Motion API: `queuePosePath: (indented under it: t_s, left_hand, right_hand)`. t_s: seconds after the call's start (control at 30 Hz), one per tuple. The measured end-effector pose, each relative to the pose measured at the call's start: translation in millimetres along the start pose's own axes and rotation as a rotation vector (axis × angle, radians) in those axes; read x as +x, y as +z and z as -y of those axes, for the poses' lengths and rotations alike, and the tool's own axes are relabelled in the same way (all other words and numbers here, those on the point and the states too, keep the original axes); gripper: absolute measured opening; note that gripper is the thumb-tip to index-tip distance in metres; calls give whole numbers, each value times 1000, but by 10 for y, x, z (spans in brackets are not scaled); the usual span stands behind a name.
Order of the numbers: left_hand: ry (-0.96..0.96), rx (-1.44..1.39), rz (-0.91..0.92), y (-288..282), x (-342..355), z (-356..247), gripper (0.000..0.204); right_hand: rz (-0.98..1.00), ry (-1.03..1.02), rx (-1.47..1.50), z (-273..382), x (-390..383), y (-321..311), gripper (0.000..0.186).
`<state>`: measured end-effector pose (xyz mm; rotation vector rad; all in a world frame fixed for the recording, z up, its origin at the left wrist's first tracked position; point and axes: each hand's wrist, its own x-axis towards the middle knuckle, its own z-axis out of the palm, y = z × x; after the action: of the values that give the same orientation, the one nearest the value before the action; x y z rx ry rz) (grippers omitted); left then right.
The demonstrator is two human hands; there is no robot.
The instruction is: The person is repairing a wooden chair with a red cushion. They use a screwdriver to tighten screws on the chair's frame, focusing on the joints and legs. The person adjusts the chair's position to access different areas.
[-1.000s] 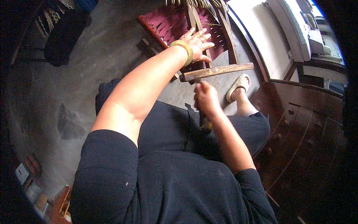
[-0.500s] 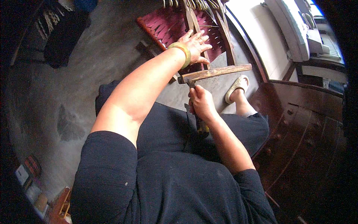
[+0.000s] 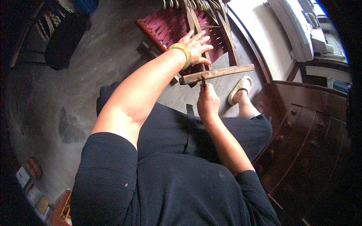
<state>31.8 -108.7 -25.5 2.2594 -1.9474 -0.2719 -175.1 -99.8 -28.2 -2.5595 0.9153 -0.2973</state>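
With fingers spread, my left hand (image 3: 194, 48) lies flat over a narrow wooden slat of a wooden frame (image 3: 229, 43); a pale yellow-green bangle (image 3: 184, 52) circles that wrist. A worn wooden crossbar (image 3: 222, 73) runs across the slats' near ends. Just below this bar, my right hand (image 3: 208, 101) is closed round a hand tool. Its thin dark end (image 3: 203, 81) rises above the fist against the bar's near side. The grip hides the rest of the tool, and its exact kind cannot be made out.
Red woven strapping (image 3: 160, 28) and several metal loops (image 3: 194, 4) lie beyond my left hand. A foot in a pale slipper (image 3: 240, 89) stands right of the crossbar. Dark brown wooden furniture (image 3: 301, 139) fills the right side. A black-draped thing (image 3: 68, 41) stands far left.
My right hand has moved slightly right and turned, taking the tool's dark end along the crossbar; the yellow on its lower end no longer shows. My left hand stays nearly in place.
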Motion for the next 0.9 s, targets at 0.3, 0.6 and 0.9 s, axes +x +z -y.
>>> queuePosePath:
  t_s: [0.3, 0.6, 0.9]
  left_hand:
    - [-1, -25, -23, 4, -1, -23, 70]
    - [-10, -6, 1, -19, 5, -15, 68]
    - [-5, -2, 19, -36, -8, -33, 67]
  right_hand:
    - [-121, -246, -317, -198, 66, 32, 18]
    - [-131, -456, -262, -35, -27, 67, 16]
    - [209, -395, -535, 205, -167, 186, 12]
